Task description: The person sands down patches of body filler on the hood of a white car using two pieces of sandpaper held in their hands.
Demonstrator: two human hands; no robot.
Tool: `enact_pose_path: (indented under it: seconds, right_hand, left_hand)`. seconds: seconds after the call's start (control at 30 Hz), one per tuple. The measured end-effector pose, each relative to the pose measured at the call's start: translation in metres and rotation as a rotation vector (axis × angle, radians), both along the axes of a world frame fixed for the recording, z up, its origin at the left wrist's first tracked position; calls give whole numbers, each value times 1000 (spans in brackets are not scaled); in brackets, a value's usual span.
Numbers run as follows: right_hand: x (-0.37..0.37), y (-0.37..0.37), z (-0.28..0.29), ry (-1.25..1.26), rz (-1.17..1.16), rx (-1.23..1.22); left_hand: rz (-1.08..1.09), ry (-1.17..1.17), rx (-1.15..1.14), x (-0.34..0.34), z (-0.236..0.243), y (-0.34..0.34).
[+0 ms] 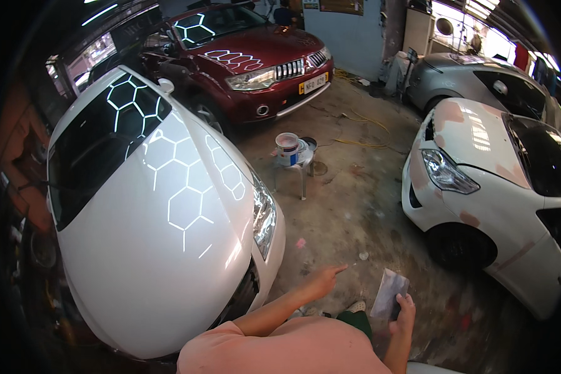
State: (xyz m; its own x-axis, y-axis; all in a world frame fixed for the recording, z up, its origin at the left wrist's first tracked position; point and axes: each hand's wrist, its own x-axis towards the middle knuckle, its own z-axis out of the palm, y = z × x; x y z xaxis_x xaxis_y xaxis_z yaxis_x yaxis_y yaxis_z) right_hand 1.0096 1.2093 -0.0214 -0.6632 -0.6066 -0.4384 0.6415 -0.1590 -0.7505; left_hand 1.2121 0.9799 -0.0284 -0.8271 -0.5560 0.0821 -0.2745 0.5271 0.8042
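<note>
My left hand is raised beside the front of the white car, index finger stretched out and the other fingers partly curled, with nothing visible in it. My right hand grips a flat grey rectangular sheet, with something dark under my fingers that I cannot make out. Glossy hexagonal light reflections cover the white car's hood and windshield. My feet show on the stained concrete floor below.
A dark red SUV stands ahead. A white car with pinkish patches is at right, a silver car behind it. A stool bears paint buckets. A yellow hose lies on the concrete floor.
</note>
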Motion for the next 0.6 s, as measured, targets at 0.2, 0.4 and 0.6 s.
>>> enact_pose_path:
  seconds: [0.2, 0.4, 0.6]
  right_hand:
    - [-9, -27, -1, -109, -46, 17]
    - [-49, -69, -18, -76, 164, -99]
    - [-106, -107, -41, 1, 159, -14]
  left_hand:
    - [145, -97, 175, -11, 4, 3]
    - [250, -56, 157, -21, 6, -5]
    - [236, 62, 44, -62, -4, -32]
